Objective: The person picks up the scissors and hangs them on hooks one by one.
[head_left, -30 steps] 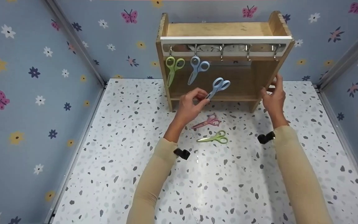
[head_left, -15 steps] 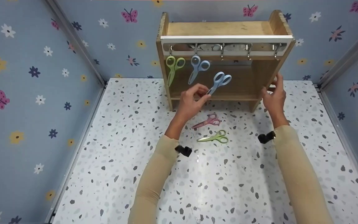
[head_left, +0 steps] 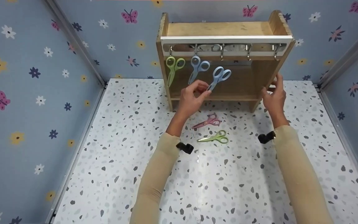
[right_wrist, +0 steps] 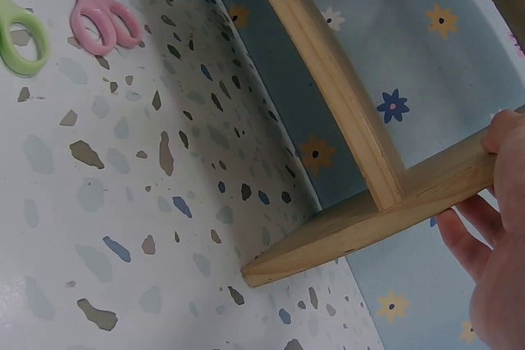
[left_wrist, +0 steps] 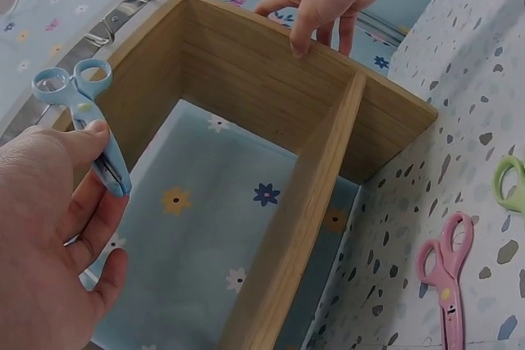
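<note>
My left hand [head_left: 192, 97] pinches the blade end of blue scissors [head_left: 218, 76], handle loops up, just below the metal hooks [head_left: 222, 52] of the wooden rack [head_left: 216, 29]. In the left wrist view, the thumb lies along the blades of these blue scissors [left_wrist: 97, 120]. My right hand [head_left: 274, 96] grips the rack's right side panel, thumb on the front edge and fingers behind it. Green scissors [head_left: 173, 69] and a second pair of blue scissors [head_left: 197, 69] hang from the two leftmost hooks.
Pink scissors [head_left: 208, 121] and green scissors [head_left: 214, 137] lie on the speckled white tabletop [head_left: 222, 180] in front of the rack. Flowered blue panels [head_left: 39, 102] stand at the left, back and right of it.
My left hand has risen slightly, bringing the blue scissors up closer to the hooks. The right hand stays where it was on the rack's side.
</note>
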Available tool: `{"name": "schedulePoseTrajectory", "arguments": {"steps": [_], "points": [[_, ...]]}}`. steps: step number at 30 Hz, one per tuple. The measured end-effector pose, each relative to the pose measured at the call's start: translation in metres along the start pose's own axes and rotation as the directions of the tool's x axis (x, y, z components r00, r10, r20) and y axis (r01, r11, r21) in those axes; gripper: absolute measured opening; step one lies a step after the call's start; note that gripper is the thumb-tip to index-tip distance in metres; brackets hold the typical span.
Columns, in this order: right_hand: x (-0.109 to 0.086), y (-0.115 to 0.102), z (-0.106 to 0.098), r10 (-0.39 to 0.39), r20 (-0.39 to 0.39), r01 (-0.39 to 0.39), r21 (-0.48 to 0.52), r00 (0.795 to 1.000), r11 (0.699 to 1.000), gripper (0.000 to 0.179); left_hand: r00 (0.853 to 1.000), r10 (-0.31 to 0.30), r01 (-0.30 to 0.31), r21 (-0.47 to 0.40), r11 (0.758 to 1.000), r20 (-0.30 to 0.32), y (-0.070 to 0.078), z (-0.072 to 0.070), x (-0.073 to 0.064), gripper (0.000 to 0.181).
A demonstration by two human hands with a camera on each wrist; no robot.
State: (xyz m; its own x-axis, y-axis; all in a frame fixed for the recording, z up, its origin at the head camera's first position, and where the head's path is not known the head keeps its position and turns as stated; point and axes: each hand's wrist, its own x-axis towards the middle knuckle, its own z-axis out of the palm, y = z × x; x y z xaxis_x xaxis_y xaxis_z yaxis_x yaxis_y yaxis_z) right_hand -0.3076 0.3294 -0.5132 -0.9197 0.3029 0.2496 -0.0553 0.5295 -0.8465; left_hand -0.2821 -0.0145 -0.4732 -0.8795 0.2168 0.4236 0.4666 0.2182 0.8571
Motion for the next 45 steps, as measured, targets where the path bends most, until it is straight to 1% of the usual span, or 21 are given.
{"name": "schedulePoseTrajectory", "arguments": {"steps": [6,13,18,23,29,37,43,45], "points": [[0.000,0.000,0.001,0.008,0.002,-0.008,0.009,1.000,1.000,0.075,1.000,-0.004,0.004,-0.019,1.000,-0.006,0.002,0.001,0.004,0.019],[-0.001,0.000,0.002,-0.004,-0.007,0.004,-0.018,1.000,1.000,0.074,1.000,-0.017,0.017,-0.024,1.000,-0.003,0.005,0.003,0.010,0.021],[0.000,-0.001,0.001,0.015,-0.002,-0.015,-0.017,1.000,1.000,0.073,1.000,-0.032,0.032,-0.044,0.999,0.000,0.008,0.005,0.013,0.021],[0.000,-0.003,0.000,0.028,0.009,-0.028,-0.005,1.000,1.000,0.073,0.999,-0.035,0.035,-0.041,0.999,0.003,0.010,0.007,0.016,0.021],[0.000,-0.003,-0.001,0.025,0.017,-0.025,0.006,1.000,1.000,0.073,0.999,-0.031,0.030,-0.040,0.999,-0.018,0.010,0.009,0.020,0.021],[0.000,-0.001,0.000,0.004,0.004,-0.004,0.005,1.000,1.000,0.073,0.999,-0.042,0.040,-0.045,0.998,-0.032,0.010,0.011,0.023,0.021],[0.000,0.001,0.001,-0.027,-0.016,0.027,-0.030,1.000,0.999,0.069,0.998,-0.050,0.048,-0.060,0.997,-0.040,0.006,0.013,0.023,0.021],[0.000,0.001,0.001,-0.017,-0.013,0.016,-0.034,1.000,0.999,0.070,0.998,-0.051,0.048,-0.064,0.997,-0.041,0.004,0.014,0.023,0.021]]}}
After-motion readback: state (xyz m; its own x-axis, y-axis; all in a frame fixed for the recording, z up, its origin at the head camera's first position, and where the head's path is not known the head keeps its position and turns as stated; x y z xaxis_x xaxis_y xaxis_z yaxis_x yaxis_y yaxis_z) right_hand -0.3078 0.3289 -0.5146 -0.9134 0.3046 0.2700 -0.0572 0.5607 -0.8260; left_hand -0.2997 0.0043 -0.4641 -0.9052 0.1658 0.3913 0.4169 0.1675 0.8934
